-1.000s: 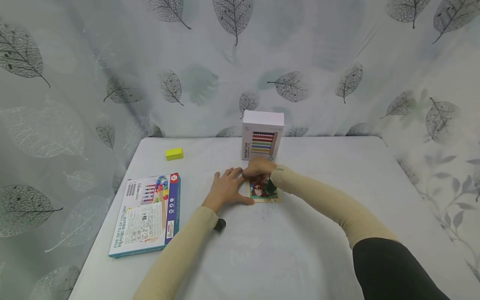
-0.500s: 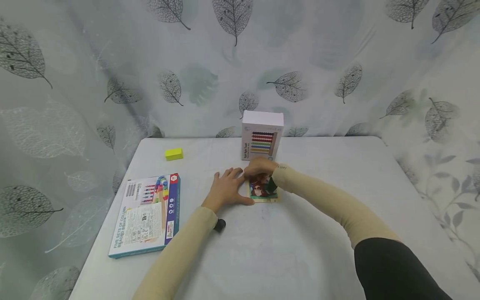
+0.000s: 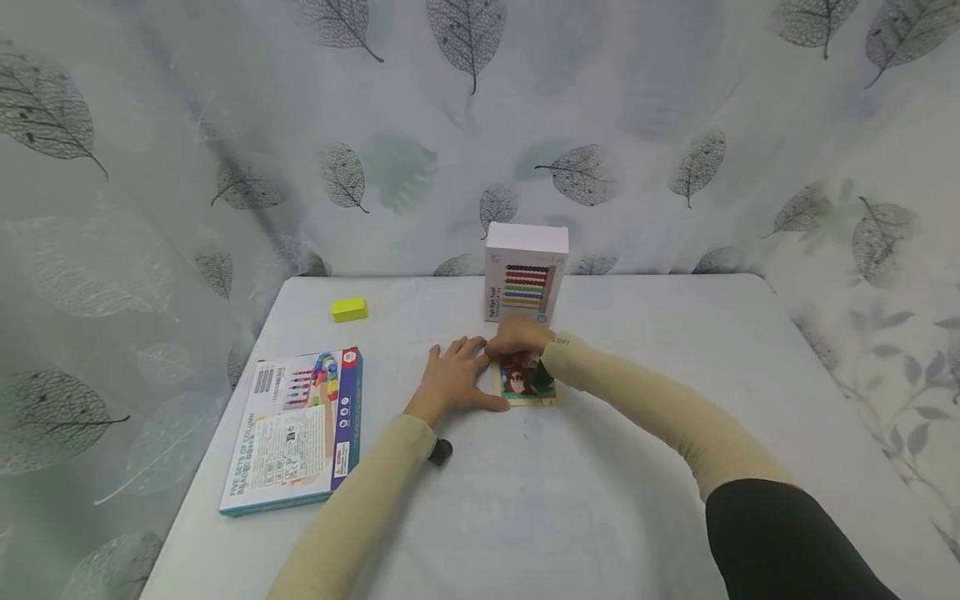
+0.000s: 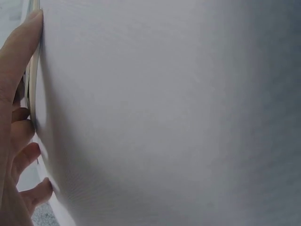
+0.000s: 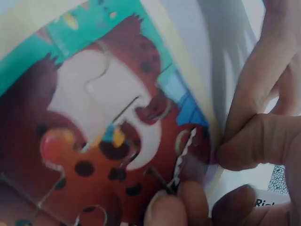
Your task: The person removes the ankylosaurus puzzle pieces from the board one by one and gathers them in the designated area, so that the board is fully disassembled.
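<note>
A small picture jigsaw puzzle [image 3: 517, 383], with a brown spotted animal on green, lies in a pale wooden frame. My left hand [image 3: 452, 379] is spread along its left side, the thumb at the near corner. In the left wrist view, the thumb and fingers of the left hand [image 4: 16, 108] touch the frame's edge. My right hand [image 3: 519, 335] is curled over the far part of the puzzle. Close up, its fingertips [image 5: 167, 209] are around a corner puzzle piece [image 5: 195, 153], whose seam stands slightly uneven. The right hand hides part of the puzzle.
Behind the puzzle stands a white box [image 3: 525, 275] picturing rows of coloured beads. A flat beaded-boxes carton [image 3: 292, 429] lies on the left of the white table [image 3: 660, 317]. A yellow block [image 3: 349, 310] sits at the back left.
Almost nothing differs. The right hand and wrist shift very slightly over the puzzle, while the left hand stays where it was.
</note>
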A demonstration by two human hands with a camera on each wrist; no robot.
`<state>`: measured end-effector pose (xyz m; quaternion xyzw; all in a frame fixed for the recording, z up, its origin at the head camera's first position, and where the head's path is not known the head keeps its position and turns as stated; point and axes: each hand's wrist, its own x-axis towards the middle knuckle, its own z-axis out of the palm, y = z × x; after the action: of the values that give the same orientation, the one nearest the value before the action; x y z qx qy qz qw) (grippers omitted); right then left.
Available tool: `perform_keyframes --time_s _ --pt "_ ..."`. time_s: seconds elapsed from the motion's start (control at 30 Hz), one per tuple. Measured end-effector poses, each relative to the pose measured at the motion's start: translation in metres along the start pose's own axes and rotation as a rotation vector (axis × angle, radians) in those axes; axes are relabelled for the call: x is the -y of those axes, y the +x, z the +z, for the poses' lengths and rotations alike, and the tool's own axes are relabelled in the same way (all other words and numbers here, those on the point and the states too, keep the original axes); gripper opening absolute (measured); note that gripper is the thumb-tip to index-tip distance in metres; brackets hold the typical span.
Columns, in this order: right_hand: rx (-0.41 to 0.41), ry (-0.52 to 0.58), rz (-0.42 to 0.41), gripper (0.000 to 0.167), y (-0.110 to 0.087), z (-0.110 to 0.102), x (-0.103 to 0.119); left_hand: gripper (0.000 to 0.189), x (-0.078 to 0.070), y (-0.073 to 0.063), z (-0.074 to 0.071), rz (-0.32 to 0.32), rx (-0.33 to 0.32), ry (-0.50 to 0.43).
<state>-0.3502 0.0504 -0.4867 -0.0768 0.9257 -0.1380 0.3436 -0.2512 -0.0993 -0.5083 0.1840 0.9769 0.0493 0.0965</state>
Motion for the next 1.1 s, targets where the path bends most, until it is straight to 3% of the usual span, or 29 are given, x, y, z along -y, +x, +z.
perform_keyframes --time_s 0.13,0.37,0.6,0.9,1.1 --pt "-0.021 0.011 -0.007 0.03 -0.003 0.0 -0.002 0.098 -0.001 0.001 0.0 0.003 0.007 -0.001" --pt "-0.008 0.085 -0.089 0.033 -0.01 -0.006 -0.009 0.106 -0.002 0.002 -0.001 0.0 0.001 0.026" --pt "-0.013 0.06 -0.233 0.025 -0.015 -0.011 -0.015 0.109 -0.002 0.002 -0.001 -0.003 -0.001 0.022" --pt "0.091 0.033 -0.333 0.03 -0.018 -0.021 -0.024 0.11 -0.002 0.002 0.0 -0.005 -0.003 0.024" --pt "0.164 0.078 -0.391 0.019 -0.018 -0.025 -0.033 0.11 -0.002 0.002 0.0 -0.004 -0.012 0.026"
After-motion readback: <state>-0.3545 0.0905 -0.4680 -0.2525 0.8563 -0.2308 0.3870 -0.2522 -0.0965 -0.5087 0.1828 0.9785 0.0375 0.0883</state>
